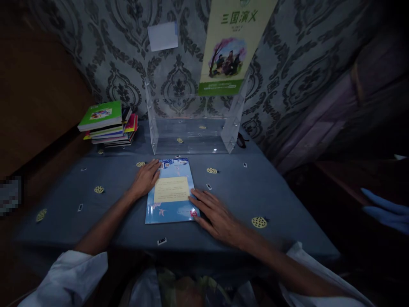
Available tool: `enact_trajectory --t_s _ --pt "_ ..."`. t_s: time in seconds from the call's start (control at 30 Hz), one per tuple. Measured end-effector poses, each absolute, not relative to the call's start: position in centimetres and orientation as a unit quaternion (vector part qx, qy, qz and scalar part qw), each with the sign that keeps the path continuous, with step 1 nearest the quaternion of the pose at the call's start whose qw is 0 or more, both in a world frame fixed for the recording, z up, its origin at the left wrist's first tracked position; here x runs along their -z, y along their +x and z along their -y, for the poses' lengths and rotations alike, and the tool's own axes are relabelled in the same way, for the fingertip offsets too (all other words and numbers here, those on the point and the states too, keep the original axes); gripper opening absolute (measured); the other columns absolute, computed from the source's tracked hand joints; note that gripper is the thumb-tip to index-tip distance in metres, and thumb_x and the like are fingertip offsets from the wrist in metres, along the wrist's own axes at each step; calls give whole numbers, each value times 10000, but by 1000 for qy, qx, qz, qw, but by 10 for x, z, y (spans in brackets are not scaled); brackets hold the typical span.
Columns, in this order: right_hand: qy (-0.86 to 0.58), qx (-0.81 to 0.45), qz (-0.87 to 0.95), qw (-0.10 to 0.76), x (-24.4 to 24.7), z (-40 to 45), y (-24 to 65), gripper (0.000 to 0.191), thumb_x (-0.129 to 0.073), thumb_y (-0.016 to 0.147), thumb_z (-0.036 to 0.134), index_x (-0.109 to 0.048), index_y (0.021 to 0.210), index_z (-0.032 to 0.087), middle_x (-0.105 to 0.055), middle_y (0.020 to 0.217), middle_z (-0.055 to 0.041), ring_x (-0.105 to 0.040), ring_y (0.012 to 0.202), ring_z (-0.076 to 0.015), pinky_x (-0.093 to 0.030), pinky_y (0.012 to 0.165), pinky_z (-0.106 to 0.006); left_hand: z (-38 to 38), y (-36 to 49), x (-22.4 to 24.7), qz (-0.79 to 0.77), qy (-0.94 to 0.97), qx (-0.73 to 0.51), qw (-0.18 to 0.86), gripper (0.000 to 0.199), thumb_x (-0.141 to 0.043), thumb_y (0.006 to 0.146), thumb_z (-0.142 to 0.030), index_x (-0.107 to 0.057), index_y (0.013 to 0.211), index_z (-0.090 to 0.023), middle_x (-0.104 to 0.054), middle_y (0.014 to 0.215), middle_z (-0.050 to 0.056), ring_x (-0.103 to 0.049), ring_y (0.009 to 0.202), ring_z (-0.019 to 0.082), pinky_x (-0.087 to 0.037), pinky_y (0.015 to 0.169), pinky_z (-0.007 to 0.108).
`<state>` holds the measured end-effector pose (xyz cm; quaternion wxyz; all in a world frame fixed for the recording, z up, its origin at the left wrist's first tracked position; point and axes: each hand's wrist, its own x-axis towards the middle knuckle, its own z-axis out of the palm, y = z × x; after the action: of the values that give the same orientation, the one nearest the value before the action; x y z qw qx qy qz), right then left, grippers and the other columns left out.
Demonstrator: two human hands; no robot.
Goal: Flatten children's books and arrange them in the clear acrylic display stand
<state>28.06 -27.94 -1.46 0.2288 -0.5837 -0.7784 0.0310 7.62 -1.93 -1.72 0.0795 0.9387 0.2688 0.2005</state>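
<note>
A blue book with a pale yellow text panel lies flat on the table in front of me. My left hand rests over its upper left edge, palm down with the fingers stretched out. On the book's lower right edge lie the fingertips of my right hand, its fingers spread and the palm over the tablecloth. Neither hand grips anything. Behind the book stands a clear acrylic rack with nothing on its lower shelf.
A stack of books with a green one on top stands at the back left. Dark glasses lie beside the rack's right side. A green and cream poster and a white card are at the wall behind the blue tablecloth.
</note>
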Motion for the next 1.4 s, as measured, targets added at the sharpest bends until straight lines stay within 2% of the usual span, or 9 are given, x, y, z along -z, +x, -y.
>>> enact_trajectory --t_s 0.17,0.3,0.9,1.4 --pt "-564 -8 793 232 18 286 279 726 -558 989 379 -221 1599 177 -372 1605 -154 -326 1501 -260 -359 1205 -519 19 76 19 -268 938 -202 85 471 -346 1007 -322 -572 1377 -137 -548 1477 130 -460 1422 269 -376 1169 508" --pt "-569 -3 789 231 18 286 279 736 -561 987 334 -185 1609 214 -392 1596 -137 -350 1490 -252 -378 1194 -514 18 76 20 -271 937 -203 87 465 -351 1005 -315 -567 1381 -145 -541 1485 129 -453 1427 275 -370 1169 528" --pt "-580 -3 781 231 17 284 277 687 -562 986 280 -246 1593 221 -437 1572 -125 -396 1466 -240 -400 1185 -497 18 77 19 -280 937 -183 99 471 -350 1001 -304 -563 1386 -135 -517 1506 127 -417 1452 258 -341 1194 512" --pt "-590 -27 777 218 14 281 277 574 -575 988 289 -397 1529 218 -485 1536 -138 -444 1434 -262 -416 1174 -516 15 76 21 -278 937 -191 94 464 -379 1001 -329 -576 1381 -150 -547 1481 114 -389 1465 295 -325 1210 530"
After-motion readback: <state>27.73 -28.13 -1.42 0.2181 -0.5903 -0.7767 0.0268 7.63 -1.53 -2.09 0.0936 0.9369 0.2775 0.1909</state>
